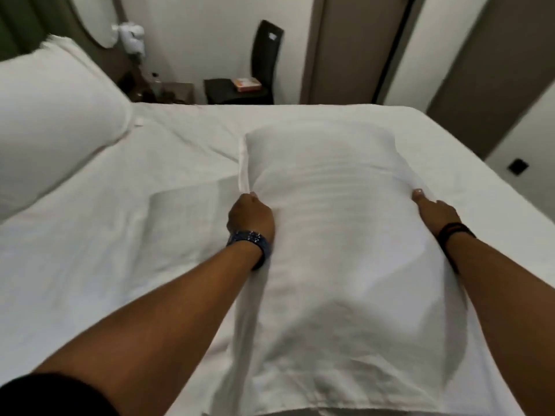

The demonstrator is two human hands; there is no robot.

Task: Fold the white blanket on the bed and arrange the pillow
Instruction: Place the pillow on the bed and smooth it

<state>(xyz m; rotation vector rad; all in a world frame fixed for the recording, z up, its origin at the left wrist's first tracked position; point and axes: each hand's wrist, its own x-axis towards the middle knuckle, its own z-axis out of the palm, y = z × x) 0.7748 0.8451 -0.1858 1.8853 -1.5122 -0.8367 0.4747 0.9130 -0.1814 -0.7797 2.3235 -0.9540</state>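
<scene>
On a white-sheeted bed [90, 235] in a small room, a person is gripping a white pillow [336, 235] by its two long sides. The left hand [250, 216] (a dark blue band on its wrist) is closing in a fist on the pillow's left edge, while the right hand [435, 213] is clutching the right edge, thumb on top. The pillow is lying lengthwise toward the bed's far edge. A second pillow [51, 115] is resting at far left; a dark chair [264, 64] is standing beyond.
</scene>
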